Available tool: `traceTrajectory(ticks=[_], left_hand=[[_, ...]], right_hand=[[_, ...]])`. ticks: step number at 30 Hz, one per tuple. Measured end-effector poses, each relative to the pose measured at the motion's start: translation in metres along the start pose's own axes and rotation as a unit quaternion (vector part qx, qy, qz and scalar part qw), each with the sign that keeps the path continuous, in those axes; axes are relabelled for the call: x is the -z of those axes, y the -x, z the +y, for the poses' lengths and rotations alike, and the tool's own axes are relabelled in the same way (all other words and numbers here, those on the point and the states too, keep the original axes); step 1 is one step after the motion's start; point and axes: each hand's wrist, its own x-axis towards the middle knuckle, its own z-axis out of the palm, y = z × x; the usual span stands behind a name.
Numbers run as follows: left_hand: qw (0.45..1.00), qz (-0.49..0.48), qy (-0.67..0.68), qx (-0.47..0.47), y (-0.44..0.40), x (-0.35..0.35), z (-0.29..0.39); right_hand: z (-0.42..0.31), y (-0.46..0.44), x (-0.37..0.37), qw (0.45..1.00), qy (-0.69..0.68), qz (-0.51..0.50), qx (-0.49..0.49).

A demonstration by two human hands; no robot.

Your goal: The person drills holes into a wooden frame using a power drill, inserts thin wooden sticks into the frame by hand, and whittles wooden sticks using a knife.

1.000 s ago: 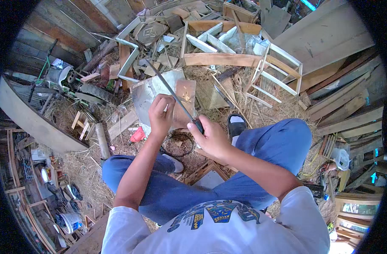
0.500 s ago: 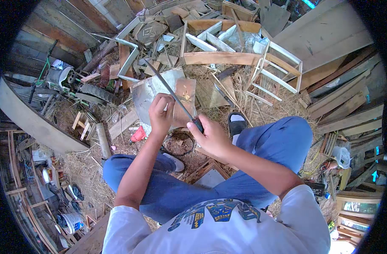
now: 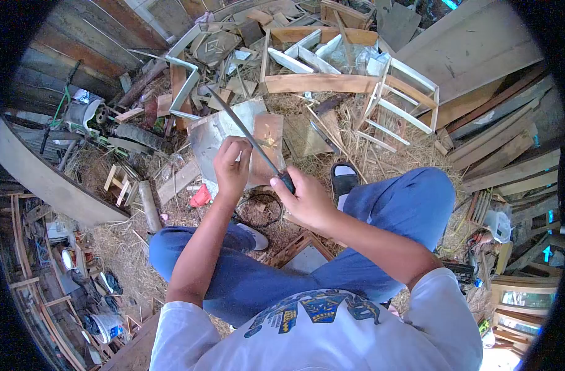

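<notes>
My right hand (image 3: 307, 201) is wrapped round the black handle (image 3: 287, 181) of a long, narrow, grey-bladed knife (image 3: 240, 125). Its blade slants up and away to the left, tip pointing at the far clutter. Close against the blade's near side, my left hand (image 3: 232, 164) is closed, with a small pale bit showing between its fingers that I cannot make out. Beneath the hands lies a worn metal-like sheet (image 3: 202, 139) beside a brownish square panel (image 3: 267, 139). A second knife (image 3: 324, 135) rests on the floor, right of the panel.
My bent legs (image 3: 394, 216) frame the straw-covered floor. A red object (image 3: 200, 196) and a black cable loop (image 3: 259, 210) lie between them. Wooden frames (image 3: 323, 85) and a white slatted frame (image 3: 400, 111) stand ahead. Stacked boards (image 3: 511, 154) fill the right; a curved panel (image 3: 53, 179) leans left.
The view has shifted very slightly. Both hands and the knife keep nearly the same position; no grip has changed.
</notes>
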Motion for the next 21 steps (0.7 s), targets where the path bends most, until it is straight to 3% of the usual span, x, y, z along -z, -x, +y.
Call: traceTrajectory(ticks=[21], left_hand=[[1.000, -0.002, -0.003, -0.006, -0.001, 0.001, 0.001]], right_hand=[[0.011, -0.001, -0.006, 1.000, 0.016, 0.015, 0.022]])
